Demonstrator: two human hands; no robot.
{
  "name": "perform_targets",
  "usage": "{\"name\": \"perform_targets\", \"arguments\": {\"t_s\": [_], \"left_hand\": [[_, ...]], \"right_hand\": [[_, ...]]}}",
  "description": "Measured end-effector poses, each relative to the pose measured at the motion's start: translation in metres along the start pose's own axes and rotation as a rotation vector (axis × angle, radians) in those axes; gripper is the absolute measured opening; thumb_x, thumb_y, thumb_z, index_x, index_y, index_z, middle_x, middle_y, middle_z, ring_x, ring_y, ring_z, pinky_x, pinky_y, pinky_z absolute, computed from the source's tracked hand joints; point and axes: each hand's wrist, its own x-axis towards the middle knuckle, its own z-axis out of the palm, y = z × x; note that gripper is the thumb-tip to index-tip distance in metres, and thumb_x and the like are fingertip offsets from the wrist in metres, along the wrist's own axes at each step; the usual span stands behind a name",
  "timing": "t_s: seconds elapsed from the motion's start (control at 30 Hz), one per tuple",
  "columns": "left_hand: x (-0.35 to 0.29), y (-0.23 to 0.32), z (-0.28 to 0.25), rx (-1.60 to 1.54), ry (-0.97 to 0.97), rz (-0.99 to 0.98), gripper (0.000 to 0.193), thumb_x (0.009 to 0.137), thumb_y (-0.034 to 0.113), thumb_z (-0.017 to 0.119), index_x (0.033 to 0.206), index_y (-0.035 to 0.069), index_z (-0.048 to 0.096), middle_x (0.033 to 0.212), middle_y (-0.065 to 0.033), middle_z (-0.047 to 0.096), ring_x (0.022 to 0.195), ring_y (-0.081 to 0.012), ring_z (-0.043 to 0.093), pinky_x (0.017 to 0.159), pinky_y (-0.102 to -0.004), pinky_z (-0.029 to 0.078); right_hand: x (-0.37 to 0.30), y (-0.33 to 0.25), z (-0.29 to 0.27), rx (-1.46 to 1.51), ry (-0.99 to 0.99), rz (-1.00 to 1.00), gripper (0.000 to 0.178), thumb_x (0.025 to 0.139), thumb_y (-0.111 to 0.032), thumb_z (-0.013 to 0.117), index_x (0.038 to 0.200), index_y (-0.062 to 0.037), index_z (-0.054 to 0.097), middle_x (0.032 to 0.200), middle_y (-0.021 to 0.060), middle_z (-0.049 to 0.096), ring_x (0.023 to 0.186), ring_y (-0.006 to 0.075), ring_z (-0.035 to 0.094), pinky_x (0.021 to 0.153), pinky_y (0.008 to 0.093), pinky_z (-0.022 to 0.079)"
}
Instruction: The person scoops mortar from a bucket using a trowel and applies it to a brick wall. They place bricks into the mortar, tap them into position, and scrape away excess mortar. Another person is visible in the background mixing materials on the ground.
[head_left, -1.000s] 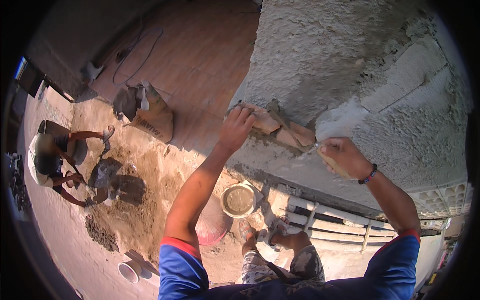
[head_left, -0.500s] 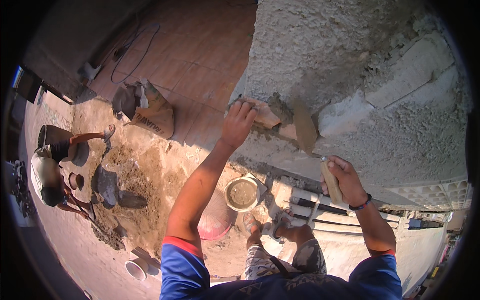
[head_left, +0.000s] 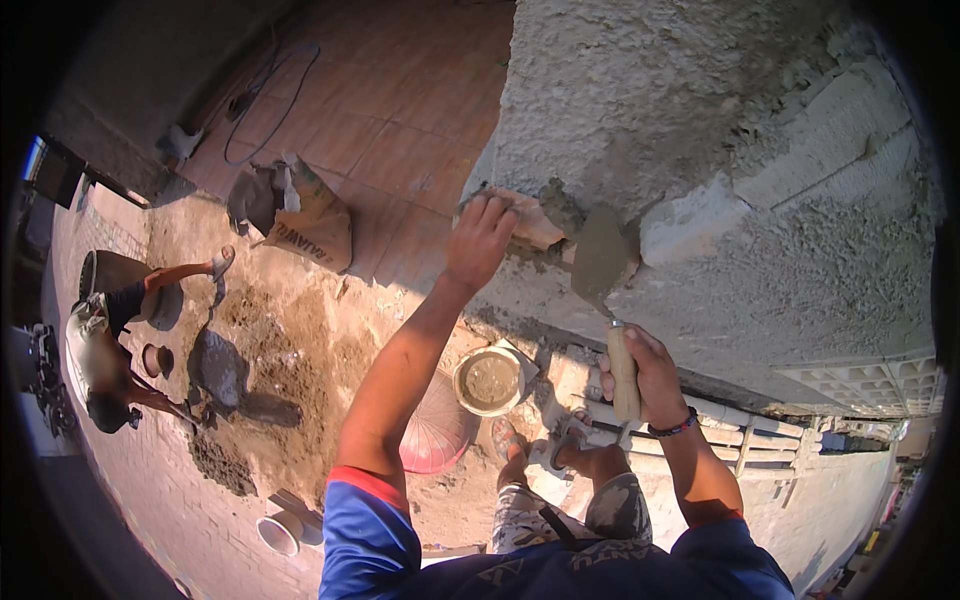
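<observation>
Free room between the left hand (head_left: 480,240) and right hand (head_left: 645,375).
Trowel (head_left: 600,258) and brick piece (head_left: 540,222) obstruct the way ahead, backed by the rough wall (head_left: 640,100).

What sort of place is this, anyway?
It looks like a small outdoor building site: there's a trowel in the right hand, a rough, plastered-looking wall in front, and a bucket holding what appears to be wet mortar.

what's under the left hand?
A reddish brick piece shows at the right side of the left hand. What lies directly beneath is covered, so how far the brick runs there can't be seen.
</observation>
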Motion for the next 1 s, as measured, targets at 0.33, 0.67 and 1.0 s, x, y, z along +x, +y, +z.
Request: {"name": "perform_targets", "arguments": {"t_s": [0.33, 0.67, 1.0], "left_hand": [[0.000, 0.001, 0.002, 0.000, 0.012, -0.016, 0.019, 0.076, 0.011, 0.057, 0.094, 0.007, 0.056, 0.104, -0.0092, 0.057, 0.105, -0.0301, 0.054, 0.087, -0.0396, 0.047], [-0.001, 0.002, -0.001, 0.000, 0.008, -0.034, 0.020, 0.076, 0.010, 0.056, 0.095, 0.007, 0.057, 0.103, -0.0088, 0.057, 0.101, -0.0297, 0.054, 0.086, -0.0390, 0.047], [-0.001, 0.004, 0.000, 0.017, 0.009, -0.050, 0.018, 0.076, 0.010, 0.056, 0.094, 0.007, 0.056, 0.100, -0.0095, 0.056, 0.104, -0.0300, 0.054, 0.087, -0.0393, 0.046]], "right_hand": [[-0.016, 0.000, 0.015, -0.110, 0.021, -0.014, 0.029, 0.101, -0.029, 0.048, 0.114, -0.0037, 0.050, 0.077, 0.0083, 0.058, 0.057, 0.0153, 0.058, 0.048, 0.0294, 0.049], [0.007, 0.000, 0.019, -0.101, -0.074, 0.004, 0.029, 0.100, -0.029, 0.050, 0.115, -0.0032, 0.050, 0.079, 0.0101, 0.059, 0.058, 0.0173, 0.059, 0.048, 0.0312, 0.050], [-0.013, -0.006, 0.019, -0.029, -0.003, -0.005, 0.027, 0.101, -0.030, 0.048, 0.110, -0.0045, 0.050, 0.076, 0.0093, 0.058, 0.057, 0.0166, 0.058, 0.047, 0.0290, 0.049]]}}
